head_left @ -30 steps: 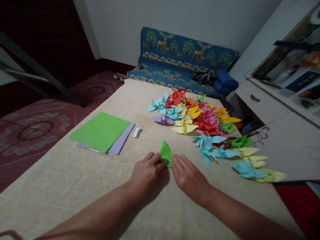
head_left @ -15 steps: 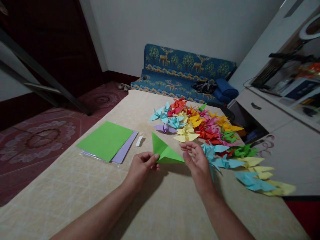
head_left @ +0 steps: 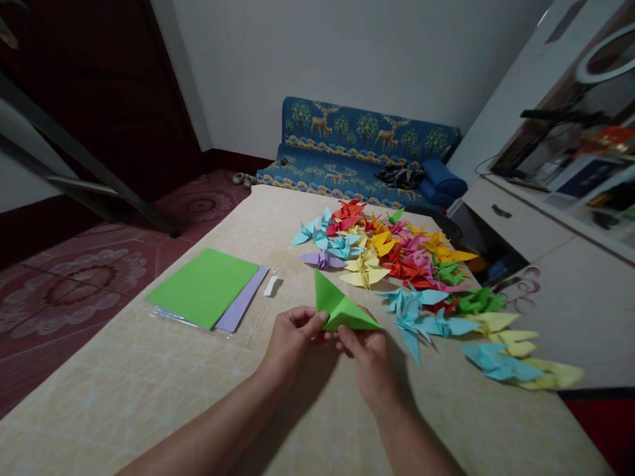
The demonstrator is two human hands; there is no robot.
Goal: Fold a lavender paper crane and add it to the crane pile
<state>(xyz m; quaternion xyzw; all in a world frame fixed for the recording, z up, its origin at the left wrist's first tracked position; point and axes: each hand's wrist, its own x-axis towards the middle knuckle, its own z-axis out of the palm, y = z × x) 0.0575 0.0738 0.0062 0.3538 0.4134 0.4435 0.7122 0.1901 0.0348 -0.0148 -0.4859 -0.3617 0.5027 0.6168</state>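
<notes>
A folded green paper, triangular with a peak pointing up, is held just above the beige table. My left hand pinches its left lower corner between thumb and fingers. From below, my right hand grips the paper's right underside with its fingers curled. Both hands sit near the table's middle, in front of a pile of colourful paper cranes.
A stack of green and purple paper sheets in a clear sleeve lies at the left, with a small white strip beside it. More blue and yellow cranes trail to the right. A blue patterned couch stands behind; white cabinets at right.
The green paper was lifted off the table and unfolded wider. My right hand, open beside it half a second ago, has now closed on its underside. The view shifted slightly.
</notes>
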